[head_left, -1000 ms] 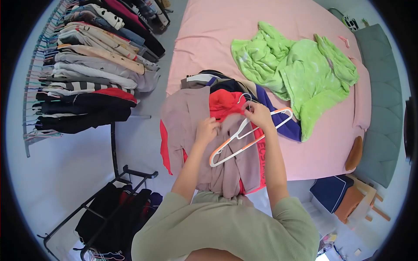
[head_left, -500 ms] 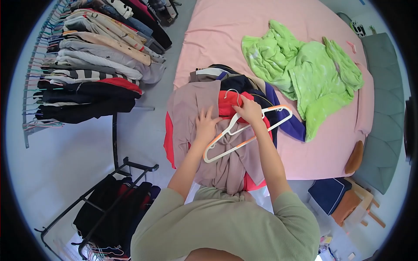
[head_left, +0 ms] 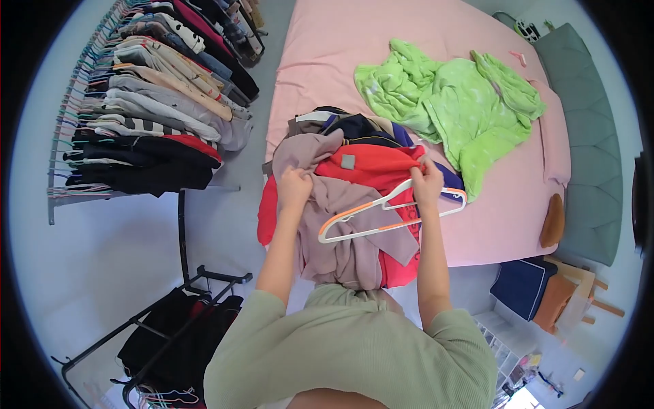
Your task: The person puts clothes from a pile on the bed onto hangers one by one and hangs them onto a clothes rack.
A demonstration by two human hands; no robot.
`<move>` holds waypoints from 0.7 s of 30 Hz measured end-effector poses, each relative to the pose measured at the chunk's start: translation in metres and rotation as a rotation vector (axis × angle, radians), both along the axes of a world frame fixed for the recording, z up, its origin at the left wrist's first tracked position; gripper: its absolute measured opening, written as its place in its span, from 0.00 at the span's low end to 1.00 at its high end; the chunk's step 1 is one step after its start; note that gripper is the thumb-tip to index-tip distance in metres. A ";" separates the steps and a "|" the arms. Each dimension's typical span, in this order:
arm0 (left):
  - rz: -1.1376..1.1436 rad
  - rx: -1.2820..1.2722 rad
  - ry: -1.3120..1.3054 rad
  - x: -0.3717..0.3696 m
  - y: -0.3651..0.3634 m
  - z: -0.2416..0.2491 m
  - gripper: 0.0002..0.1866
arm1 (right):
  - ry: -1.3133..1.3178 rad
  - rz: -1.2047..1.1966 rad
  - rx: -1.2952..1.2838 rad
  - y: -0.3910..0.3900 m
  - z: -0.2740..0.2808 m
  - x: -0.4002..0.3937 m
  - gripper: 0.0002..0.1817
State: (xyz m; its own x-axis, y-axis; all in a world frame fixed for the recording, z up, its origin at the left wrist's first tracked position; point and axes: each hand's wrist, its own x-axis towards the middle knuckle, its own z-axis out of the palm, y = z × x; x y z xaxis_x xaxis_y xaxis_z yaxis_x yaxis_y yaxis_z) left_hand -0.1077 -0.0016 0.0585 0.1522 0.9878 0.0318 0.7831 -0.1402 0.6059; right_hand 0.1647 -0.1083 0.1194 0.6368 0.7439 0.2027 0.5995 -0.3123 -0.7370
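Observation:
My left hand (head_left: pixel 297 189) is closed on a mauve garment (head_left: pixel 337 218), its cloth bunched at the fingers. My right hand (head_left: pixel 427 183) grips the white and orange hanger (head_left: pixel 371 208) near its hook, with an edge of the red garment (head_left: pixel 375 163) at the fingertips. The hanger lies slantwise over the mauve and red cloth. A small grey patch shows on the red garment. Behind it, dark and purple clothes (head_left: pixel 357 128) are heaped on the bed.
A bright green garment (head_left: pixel 470 102) lies on the pink bed (head_left: pixel 327 41). Clothes on hangers (head_left: pixel 157 109) fill a rack at the left, and a black metal rack (head_left: pixel 153 326) stands at lower left. A grey headboard (head_left: pixel 582 136) and cushions (head_left: pixel 521 288) are at the right.
My left hand has gone from lying spread on the mauve garment to gripping it, moving left. My right hand has moved right with the hanger, and more of the red garment is exposed.

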 end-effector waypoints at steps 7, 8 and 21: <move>0.071 0.124 0.055 -0.010 0.002 0.026 0.11 | 0.157 -0.200 0.541 -0.080 0.061 0.048 0.06; 0.061 0.132 0.051 -0.006 0.002 0.026 0.11 | 0.191 -0.225 0.643 -0.095 0.070 0.059 0.06; -0.584 0.187 -0.061 0.145 -0.129 0.048 0.27 | 0.031 -0.332 1.093 -0.267 0.170 0.100 0.09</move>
